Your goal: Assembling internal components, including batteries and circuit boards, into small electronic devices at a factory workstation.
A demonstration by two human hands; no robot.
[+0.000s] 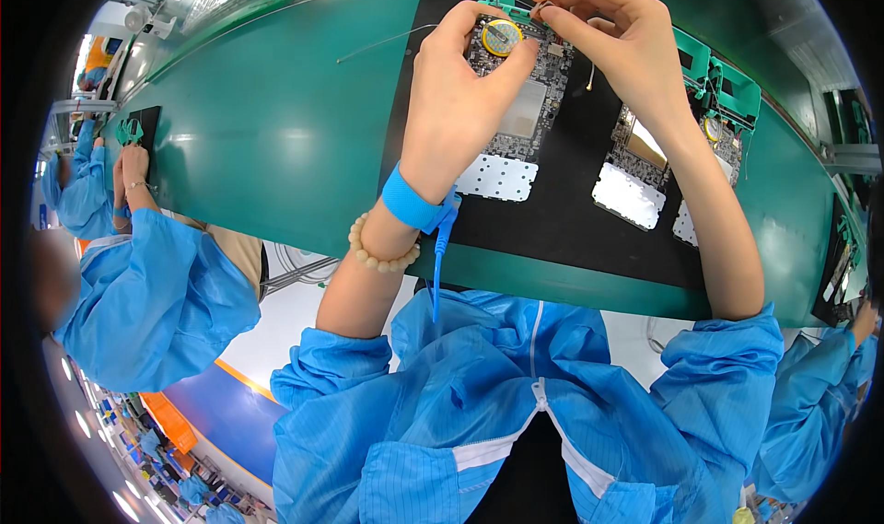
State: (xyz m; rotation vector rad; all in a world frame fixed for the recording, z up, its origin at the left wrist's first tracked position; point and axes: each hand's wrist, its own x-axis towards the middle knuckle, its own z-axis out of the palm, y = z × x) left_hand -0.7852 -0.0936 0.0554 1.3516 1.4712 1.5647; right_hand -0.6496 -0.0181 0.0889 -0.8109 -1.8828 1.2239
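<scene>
A circuit board (554, 64) with a round yellow-rimmed coin cell (502, 38) lies on a black mat (516, 234). My left hand (458, 96) is closed around the upper part of this board, its thumb beside the coin cell and its fingers at the far left edge. At the board's far end sits a green plastic part (512, 6). Close to that part, my right hand (619, 31) pinches a thin wire (545, 8) between thumb and forefinger. Below the chips, the board ends in a white perforated plate (498, 178).
More circuit boards (635, 160) lie to the right, with green plastic holders (734, 96) at their far ends. A thin cable (382, 42) sticks out over the green table (304, 156). Co-workers in blue sit at the left (161, 294) and right (806, 413).
</scene>
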